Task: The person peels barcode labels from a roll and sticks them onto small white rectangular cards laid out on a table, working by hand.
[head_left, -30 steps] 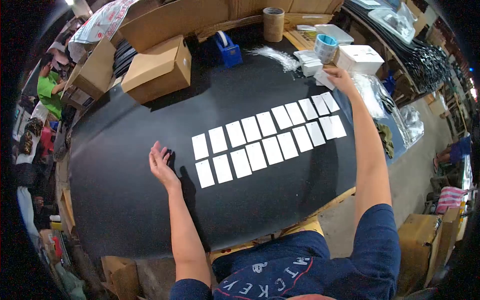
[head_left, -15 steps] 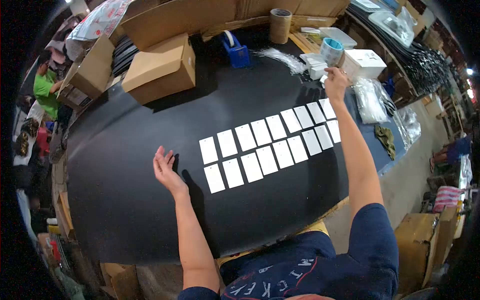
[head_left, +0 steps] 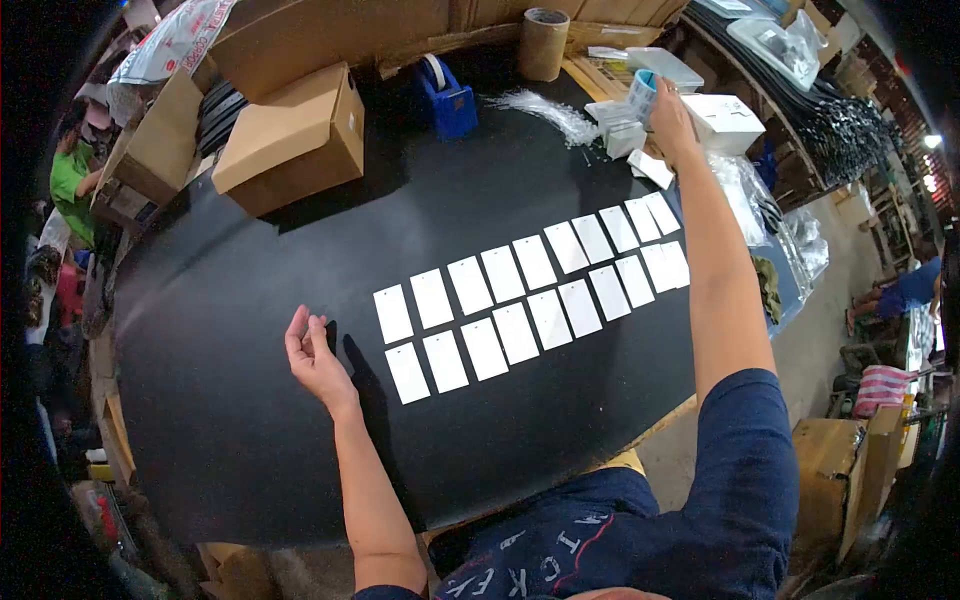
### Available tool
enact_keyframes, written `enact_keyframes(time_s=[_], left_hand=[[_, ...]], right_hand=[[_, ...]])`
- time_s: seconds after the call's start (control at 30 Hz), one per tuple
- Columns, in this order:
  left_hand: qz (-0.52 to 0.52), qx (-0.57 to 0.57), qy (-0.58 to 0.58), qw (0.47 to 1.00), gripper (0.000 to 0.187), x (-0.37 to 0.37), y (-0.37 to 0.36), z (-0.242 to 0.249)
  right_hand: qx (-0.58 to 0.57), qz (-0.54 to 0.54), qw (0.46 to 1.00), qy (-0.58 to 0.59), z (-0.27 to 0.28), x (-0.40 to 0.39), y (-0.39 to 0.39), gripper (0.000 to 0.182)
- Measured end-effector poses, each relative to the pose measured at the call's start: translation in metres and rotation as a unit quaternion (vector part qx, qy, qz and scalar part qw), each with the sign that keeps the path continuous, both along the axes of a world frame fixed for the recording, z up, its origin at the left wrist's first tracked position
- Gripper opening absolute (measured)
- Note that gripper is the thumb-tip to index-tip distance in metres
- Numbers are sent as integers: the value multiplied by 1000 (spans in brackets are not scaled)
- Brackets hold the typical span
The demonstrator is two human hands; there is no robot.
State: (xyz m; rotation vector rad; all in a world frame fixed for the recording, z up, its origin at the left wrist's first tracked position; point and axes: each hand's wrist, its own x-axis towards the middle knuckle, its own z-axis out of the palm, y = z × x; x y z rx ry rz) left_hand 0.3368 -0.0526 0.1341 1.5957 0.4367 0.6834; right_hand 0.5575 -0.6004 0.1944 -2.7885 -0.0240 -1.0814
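Tape roll under right hand, grip unclear, left hand open, white box closed.

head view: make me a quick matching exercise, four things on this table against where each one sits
Things:
1. blue tape dispenser
2. cardboard tube
3. brown box
4. white tags

Places:
a. far left part of the black table
b. two rows across the middle
c. far edge, just left of the tube
d. upright at the far edge, right of the dispenser

Pairs: 1-c, 2-d, 3-a, 4-b
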Motion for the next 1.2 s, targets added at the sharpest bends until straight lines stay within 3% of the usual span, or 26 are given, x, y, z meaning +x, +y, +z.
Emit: enact_keyframes(time_s=[0.13, 0.17, 0.27, 0.47, 0.53, 0.6, 0.67, 0.73, 0.8, 0.87, 0.97, 1.0, 1.07, 1.13, 1.2], left_hand=[[-5, 20, 5, 1000, 29, -1, -3, 2], [-7, 24, 9, 1000, 30, -1, -3, 3], [-12, 30, 5, 999, 29, 0, 0, -2], [-9, 22, 11, 1000, 28, -1, -2, 2], [-10, -2, -3, 1000, 27, 1, 1, -4], [0, 9, -7, 1000, 26, 3, 3, -6], [15, -5, -1, 1000, 25, 3, 1, -3], [7, -38, -7, 999, 26, 0, 0, 5], [0, -79, -43, 996, 29, 1, 1, 7], [-2, -92, -55, 994, 33, -1, 4, 7], [-76, -50, -107, 990, 45, -7, 4, 17], [-77, -48, -112, 990, 45, -16, 1, 25], [-173, -56, -127, 975, 48, -37, -4, 47], [-196, -65, -145, 968, 52, -60, -13, 61], [-206, -3, -148, 967, 55, -89, -20, 76]], right_hand=[[25, -69, 991, 116, -10, 23, -16, 35], [15, -57, 994, 92, -15, 26, -22, 26], [68, -58, 991, 96, -10, 19, -15, 22], [5, -49, 998, -44, 4, -2, 10, 18], [12, 35, 993, -114, 16, -12, 18, 24], [-14, 23, 990, -141, 31, -33, 37, 21], [6, 85, 980, -182, 42, -54, 61, 16], [145, 123, 977, -95, 50, -89, 103, 18], [353, 218, 909, 27, 51, -122, 137, 22], [545, 269, 781, 142, 62, -170, 198, 20], [638, 308, 647, 283, 50, -215, 242, 18], [654, 316, 621, 296, 48, -229, 260, 20], [680, 328, 570, 324, 46, -251, 282, 21], [684, 314, 574, 324, 46, -269, 300, 22], [673, 316, 594, 307, 48, -286, 316, 25]])
